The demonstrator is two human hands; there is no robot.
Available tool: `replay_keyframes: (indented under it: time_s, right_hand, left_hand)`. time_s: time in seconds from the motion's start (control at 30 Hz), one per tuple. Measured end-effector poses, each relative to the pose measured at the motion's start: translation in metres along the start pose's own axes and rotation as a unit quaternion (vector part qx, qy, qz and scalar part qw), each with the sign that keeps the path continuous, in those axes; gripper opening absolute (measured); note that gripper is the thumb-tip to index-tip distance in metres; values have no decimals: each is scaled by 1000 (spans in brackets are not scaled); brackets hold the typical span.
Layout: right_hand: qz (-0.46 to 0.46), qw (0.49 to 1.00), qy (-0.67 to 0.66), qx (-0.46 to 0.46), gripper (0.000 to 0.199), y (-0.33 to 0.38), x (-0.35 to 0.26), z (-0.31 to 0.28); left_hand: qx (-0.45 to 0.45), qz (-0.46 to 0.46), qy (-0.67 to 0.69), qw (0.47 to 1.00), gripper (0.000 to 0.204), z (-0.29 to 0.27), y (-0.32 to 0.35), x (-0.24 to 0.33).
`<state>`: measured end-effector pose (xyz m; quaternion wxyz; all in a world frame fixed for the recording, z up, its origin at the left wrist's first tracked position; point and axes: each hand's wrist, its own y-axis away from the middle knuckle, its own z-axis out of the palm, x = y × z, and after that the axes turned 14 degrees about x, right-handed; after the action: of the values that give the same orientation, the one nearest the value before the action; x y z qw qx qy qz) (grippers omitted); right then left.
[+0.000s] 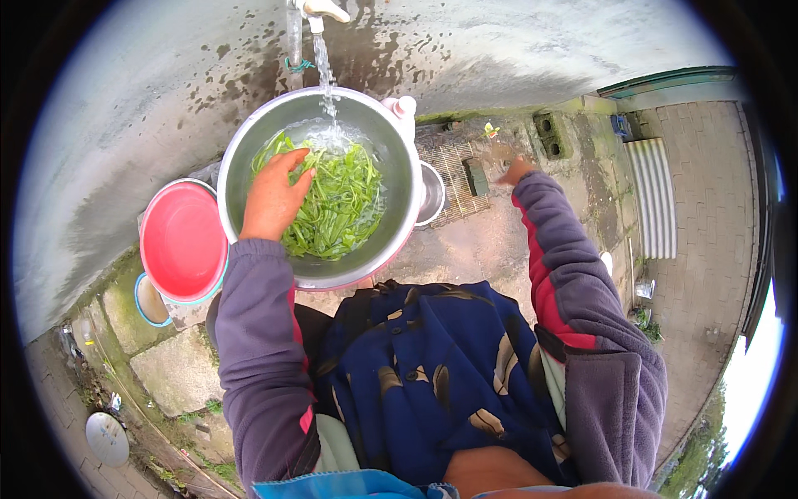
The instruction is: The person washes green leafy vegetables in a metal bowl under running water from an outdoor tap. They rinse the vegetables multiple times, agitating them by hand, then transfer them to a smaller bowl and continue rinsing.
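A large metal basin (pixel 235 166) holds green leafy vegetables (pixel 345 208) lying in water. Above it, a tap (pixel 317 23) pours a stream of water (pixel 325 79) into its far side. My left hand (pixel 278 195) is over the left part of the leaves, with thumb and fingers apart and curved; its fingertips are at the leaves and grip nothing I can see. Out to the right, my right hand (pixel 517 170) is stretched over the ground beside a drain grate (pixel 449 170). Its fingers are smeared by motion. A small yellow-green leaf scrap (pixel 490 130) shows just beyond it.
Left of the basin stands a red plastic basin (pixel 183 241), with a blue-rimmed container (pixel 152 299) below it. A small metal bowl (pixel 431 194) and a pinkish-white bottle (pixel 405 108) adjoin the large basin's right side. A hollow block (pixel 550 135) and a corrugated sheet (pixel 652 198) lie farther right.
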<state>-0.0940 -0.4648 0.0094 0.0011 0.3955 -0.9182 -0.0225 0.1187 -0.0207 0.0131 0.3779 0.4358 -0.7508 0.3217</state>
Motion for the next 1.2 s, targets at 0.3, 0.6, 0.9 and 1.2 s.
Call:
replay_keyframes:
  time_s: [0.3,0.6,0.9,1.2]
  right_hand:
    - [-177,947,-188,192,21,2,-103,-50]
    - [-436,865,-215,123,17,32,-288,25]
    - [-460,843,-277,33,11,34,-291,14]
    - [-175,763,-606,-140,27,43,-291,-23]
  left_hand:
    - [6,-76,-195,978,31,-26,7,-30]
    - [0,-61,-114,992,30,-10,8,-32]
    - [74,58,-57,994,29,-2,10,-38]
    - [-51,-176,305,935,16,17,-6,-23]
